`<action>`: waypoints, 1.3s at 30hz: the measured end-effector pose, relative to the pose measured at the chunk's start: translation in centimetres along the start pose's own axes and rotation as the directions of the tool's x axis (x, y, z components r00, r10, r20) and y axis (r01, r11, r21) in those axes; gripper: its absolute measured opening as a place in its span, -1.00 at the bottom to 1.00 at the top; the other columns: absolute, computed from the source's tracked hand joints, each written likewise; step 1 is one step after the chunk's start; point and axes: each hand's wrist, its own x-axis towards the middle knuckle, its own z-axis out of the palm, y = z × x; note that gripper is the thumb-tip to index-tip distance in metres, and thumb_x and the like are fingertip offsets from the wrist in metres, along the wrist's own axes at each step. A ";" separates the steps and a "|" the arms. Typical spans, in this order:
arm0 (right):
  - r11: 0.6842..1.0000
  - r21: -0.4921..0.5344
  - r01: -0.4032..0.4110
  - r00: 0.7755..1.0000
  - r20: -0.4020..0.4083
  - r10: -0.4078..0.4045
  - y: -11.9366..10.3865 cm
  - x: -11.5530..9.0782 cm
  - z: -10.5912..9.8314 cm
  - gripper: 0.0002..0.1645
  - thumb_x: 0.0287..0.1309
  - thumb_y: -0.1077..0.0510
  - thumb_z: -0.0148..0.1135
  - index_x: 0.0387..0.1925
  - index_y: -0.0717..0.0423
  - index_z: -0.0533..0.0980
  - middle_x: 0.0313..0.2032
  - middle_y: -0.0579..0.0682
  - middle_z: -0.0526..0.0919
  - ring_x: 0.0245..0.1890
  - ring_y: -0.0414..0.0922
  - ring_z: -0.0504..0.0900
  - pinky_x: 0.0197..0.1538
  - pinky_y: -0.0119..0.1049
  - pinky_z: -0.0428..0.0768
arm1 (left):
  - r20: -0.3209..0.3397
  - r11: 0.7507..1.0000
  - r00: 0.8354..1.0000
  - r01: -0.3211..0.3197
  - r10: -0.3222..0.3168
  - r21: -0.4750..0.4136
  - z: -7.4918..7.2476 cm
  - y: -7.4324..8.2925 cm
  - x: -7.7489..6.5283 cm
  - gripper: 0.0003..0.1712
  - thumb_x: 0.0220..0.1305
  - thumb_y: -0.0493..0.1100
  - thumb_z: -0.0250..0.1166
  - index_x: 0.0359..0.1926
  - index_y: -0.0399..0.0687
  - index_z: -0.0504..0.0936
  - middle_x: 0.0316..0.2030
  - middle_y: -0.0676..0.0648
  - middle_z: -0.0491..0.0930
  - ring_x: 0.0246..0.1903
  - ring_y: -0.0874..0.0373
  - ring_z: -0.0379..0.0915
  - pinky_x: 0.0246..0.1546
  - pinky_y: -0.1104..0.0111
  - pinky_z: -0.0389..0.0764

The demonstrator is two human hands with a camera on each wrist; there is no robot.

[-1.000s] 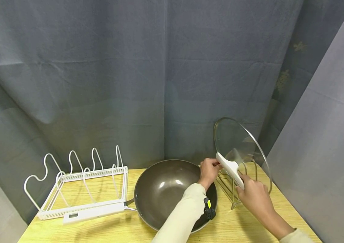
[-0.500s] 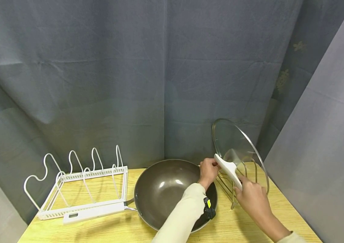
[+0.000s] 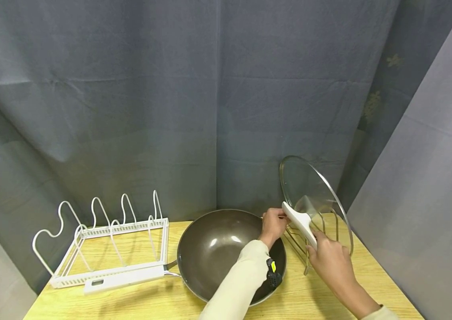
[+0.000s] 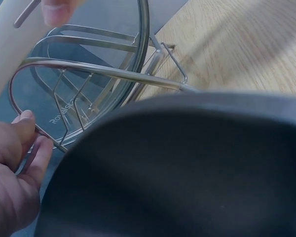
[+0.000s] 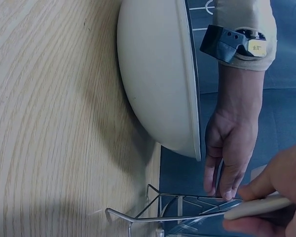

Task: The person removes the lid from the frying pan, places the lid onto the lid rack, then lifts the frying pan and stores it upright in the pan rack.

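Note:
My right hand [image 3: 333, 258] grips the white handle [image 3: 301, 221] of a clear glass pot lid [image 3: 310, 180]. The lid stands tilted on edge in a metal wire rack [image 4: 113, 73], with the rack's loops showing through the glass. With thumb and fingers, my left hand [image 3: 274, 226] pinches a wire at the rack's near end; the left wrist view shows this hand [image 4: 15, 168] at the curved wire. Directly beneath my left forearm sits a dark wok [image 3: 218, 249], its white handle [image 3: 126, 279] pointing left.
A white rack [image 3: 165, 242] with several upright wire loops stands on the left of the wooden table [image 3: 194, 311], its front edge behind the wok's handle. Grey curtains [image 3: 150, 111] hang behind and at the sides.
The lid has shifted slightly left and down in the rack with my right hand on its handle, then stayed almost still. My left hand keeps its place at the rack.

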 end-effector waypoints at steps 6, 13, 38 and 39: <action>1.000 -0.017 -0.009 1.000 0.013 0.010 -0.1 0.0 -0.1 -0.48 0.01 0.24 0.50 -0.02 0.44 0.55 -0.41 0.44 0.67 -0.58 0.35 0.63 -0.55 0.23 0.50 | 0.087 0.999 0.996 -0.005 0.008 -0.033 -1.0 0.2 0.0 -0.92 0.04 -0.30 0.47 -0.39 -0.07 0.83 -0.39 0.02 0.80 -0.33 0.15 0.67 -0.20 0.42 0.49; 0.999 -0.038 -0.013 1.000 0.018 0.013 -0.4 -0.3 -0.7 -0.42 0.01 0.16 0.50 0.02 0.43 0.55 -0.44 0.40 0.68 -0.60 0.34 0.62 -0.55 0.24 0.51 | 0.205 0.987 0.978 0.070 -0.039 -0.147 -2.3 -0.1 0.3 -0.86 0.20 -0.32 0.44 -0.18 -0.19 0.78 -0.27 -0.08 0.80 -0.25 0.18 0.76 -0.23 0.55 0.58; 0.981 -0.051 0.188 0.981 -0.048 -0.190 -3.3 -0.7 -5.5 -0.42 -0.02 0.09 0.52 0.01 0.33 0.58 -0.12 0.36 0.72 -0.40 0.35 0.70 -0.52 0.23 0.54 | 0.333 0.997 0.941 0.074 -0.060 -0.029 -17.1 0.3 -0.3 -0.69 0.49 0.01 0.21 0.05 -0.04 0.70 -0.05 0.02 0.73 -0.01 0.19 0.63 0.03 0.31 0.60; 0.979 -0.047 0.199 0.978 -0.054 -0.202 -3.3 -0.7 -5.3 -0.43 -0.03 0.09 0.52 0.00 0.31 0.58 -0.12 0.34 0.72 -0.39 0.35 0.70 -0.51 0.23 0.54 | 0.335 0.997 0.941 0.068 -0.052 -0.035 -17.6 0.3 -0.5 -0.69 0.49 0.00 0.21 0.05 -0.05 0.69 -0.05 0.00 0.73 -0.02 0.18 0.64 0.03 0.30 0.60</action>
